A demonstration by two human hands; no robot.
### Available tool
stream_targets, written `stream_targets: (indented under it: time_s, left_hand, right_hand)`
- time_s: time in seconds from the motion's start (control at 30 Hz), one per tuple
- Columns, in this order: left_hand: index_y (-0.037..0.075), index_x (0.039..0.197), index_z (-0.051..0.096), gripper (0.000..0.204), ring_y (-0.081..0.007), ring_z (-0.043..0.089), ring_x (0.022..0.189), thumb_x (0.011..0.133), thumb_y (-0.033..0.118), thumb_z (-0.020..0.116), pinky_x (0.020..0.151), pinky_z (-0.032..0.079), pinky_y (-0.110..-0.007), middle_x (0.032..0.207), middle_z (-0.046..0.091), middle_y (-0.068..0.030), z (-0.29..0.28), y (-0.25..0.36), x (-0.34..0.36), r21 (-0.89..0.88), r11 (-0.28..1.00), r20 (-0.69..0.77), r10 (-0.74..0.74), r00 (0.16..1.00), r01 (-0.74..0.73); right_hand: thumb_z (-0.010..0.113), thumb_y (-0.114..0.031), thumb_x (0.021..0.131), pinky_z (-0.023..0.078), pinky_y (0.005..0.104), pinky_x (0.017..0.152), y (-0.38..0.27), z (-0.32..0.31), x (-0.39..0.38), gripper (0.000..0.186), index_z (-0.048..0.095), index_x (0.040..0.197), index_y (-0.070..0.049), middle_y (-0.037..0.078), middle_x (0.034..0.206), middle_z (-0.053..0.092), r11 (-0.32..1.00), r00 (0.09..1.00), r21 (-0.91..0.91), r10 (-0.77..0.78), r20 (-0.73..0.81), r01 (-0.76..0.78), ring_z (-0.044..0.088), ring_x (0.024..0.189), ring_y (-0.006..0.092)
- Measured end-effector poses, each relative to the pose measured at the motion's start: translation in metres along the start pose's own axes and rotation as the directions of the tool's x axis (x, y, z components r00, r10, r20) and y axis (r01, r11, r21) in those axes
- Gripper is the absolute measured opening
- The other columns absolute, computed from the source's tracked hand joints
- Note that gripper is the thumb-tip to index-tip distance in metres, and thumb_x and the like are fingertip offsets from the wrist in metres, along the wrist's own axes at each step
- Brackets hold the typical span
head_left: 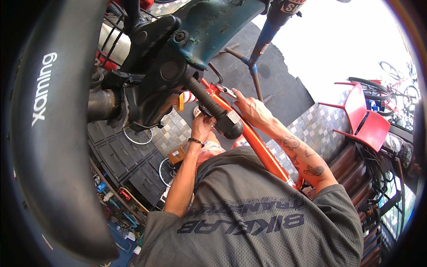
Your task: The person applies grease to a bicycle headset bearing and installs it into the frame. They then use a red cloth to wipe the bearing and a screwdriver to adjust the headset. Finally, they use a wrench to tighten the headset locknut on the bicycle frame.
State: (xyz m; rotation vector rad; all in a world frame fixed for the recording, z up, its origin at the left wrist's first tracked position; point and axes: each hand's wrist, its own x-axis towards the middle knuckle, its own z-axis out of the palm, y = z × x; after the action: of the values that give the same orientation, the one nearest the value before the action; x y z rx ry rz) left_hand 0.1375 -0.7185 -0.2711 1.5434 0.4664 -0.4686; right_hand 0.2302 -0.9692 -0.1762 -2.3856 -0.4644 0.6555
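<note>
An orange bicycle frame point(260, 149) runs diagonally in front of me, its tube passing between my arms. My right hand point(252, 109) is on the far side of the tube, its fingers closed around a small silver metal part or tool point(228, 92) against the frame. On the other side, my left hand point(203, 127) is raised with curled fingers, partly hidden by the clamp's screw. What it holds, if anything, I cannot make out. The thick threaded screw point(207, 99) ends in a black knob point(231, 127), close above my left hand.
A black saddle point(62, 133) fills the left side. The worn teal metal beam point(213, 26) and black clamp body point(155, 84) block the upper middle. A blue stand point(255, 58) stands on a dark mat. Red chairs point(367, 118) are at right; tools point(118, 200) lie lower left.
</note>
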Motion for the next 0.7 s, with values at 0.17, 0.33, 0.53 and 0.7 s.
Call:
stream_targets:
  time_s: [0.17, 0.33, 0.53, 0.7]
  left_hand:
    - [0.001, 0.127, 0.059, 0.032, -0.0214, 0.076, 0.084, 0.106, 0.024, 0.066, 0.07, 0.066, -0.034, 0.097, 0.076, -0.0162, 0.002, 0.043, -0.037, -0.193, 0.981, 0.153, 0.04, 0.987, -0.01]
    - [0.002, 0.13, 0.059, 0.056, -0.0264, 0.077, 0.078, 0.111, 0.054, 0.048, 0.073, 0.066, -0.039, 0.091, 0.077, -0.0168, -0.026, 0.076, -0.068, -0.759, 0.616, 0.322, 0.073, 0.944, 0.212]
    - [-0.002, 0.132, 0.056, 0.035, -0.0188, 0.074, 0.087, 0.108, 0.022, 0.064, 0.072, 0.065, -0.031, 0.103, 0.072, -0.0148, -0.003, 0.08, -0.065, -0.142, 0.882, -0.288, 0.397, 0.871, -0.449]
    - [-0.003, 0.13, 0.058, 0.032, -0.016, 0.073, 0.083, 0.111, 0.023, 0.058, 0.066, 0.065, -0.029, 0.097, 0.072, -0.012, -0.021, 0.082, -0.039, -0.106, 0.928, -0.332, 0.307, 0.892, -0.358]
  right_hand:
    - [0.057, -0.019, 0.106, 0.055, 0.0557, 0.068, 0.018, -0.012, -0.021, 0.051, 0.042, 0.152, -0.004, 0.026, 0.087, 0.072, 0.999, 0.996, 0.028, -0.026, -0.08, 0.028, 0.071, 0.077, 0.0467]
    - [0.058, -0.017, 0.105, 0.053, 0.0551, 0.065, 0.044, -0.012, -0.033, 0.051, 0.043, 0.152, -0.004, 0.024, 0.082, 0.07, 0.998, 0.987, -0.052, -0.039, -0.155, 0.032, 0.069, 0.074, 0.0464]
    - [0.058, -0.017, 0.105, 0.054, 0.0549, 0.067, 0.044, -0.004, -0.033, 0.052, 0.041, 0.152, -0.003, 0.026, 0.085, 0.07, 1.0, 0.994, -0.011, -0.029, -0.101, 0.028, 0.07, 0.077, 0.0467]
    - [0.058, -0.016, 0.104, 0.055, 0.0545, 0.071, 0.031, 0.001, -0.028, 0.056, 0.039, 0.155, -0.003, 0.025, 0.094, 0.073, 0.995, 0.997, 0.077, -0.06, -0.054, 0.064, 0.072, 0.084, 0.0465]
